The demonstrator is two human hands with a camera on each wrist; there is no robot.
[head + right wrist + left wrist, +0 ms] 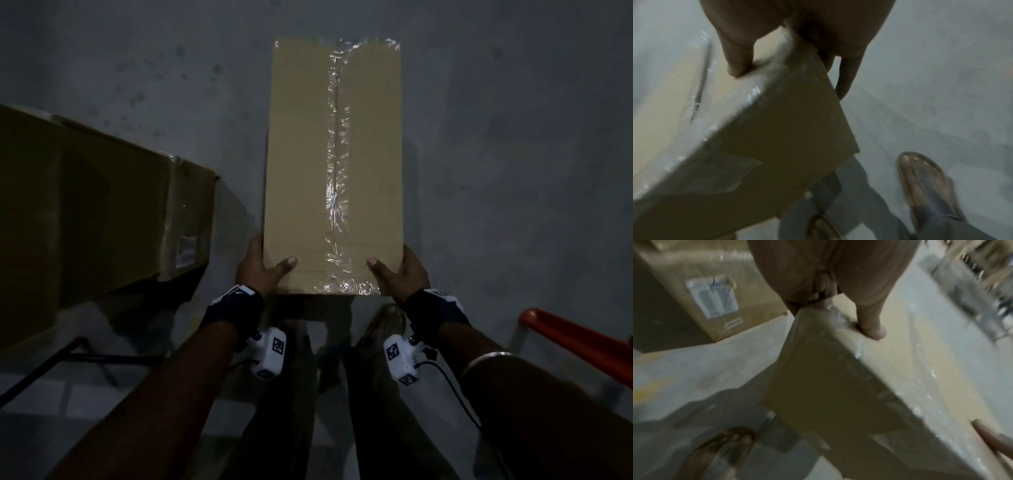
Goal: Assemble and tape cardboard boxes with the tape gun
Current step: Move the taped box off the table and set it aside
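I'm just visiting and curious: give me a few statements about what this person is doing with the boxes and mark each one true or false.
1. Both hands hold the tall cardboard box at its near end. True: the left hand and the right hand grip the two near corners, thumbs on top.
2. The seam on the box's top face is bare. False: clear tape runs along the whole seam.
3. A larger cardboard box stands to the person's left. True.
4. One hand holds a tape gun. False: no tape gun shows in any view; both hands are on the box.
5. The larger box carries a white label. True.
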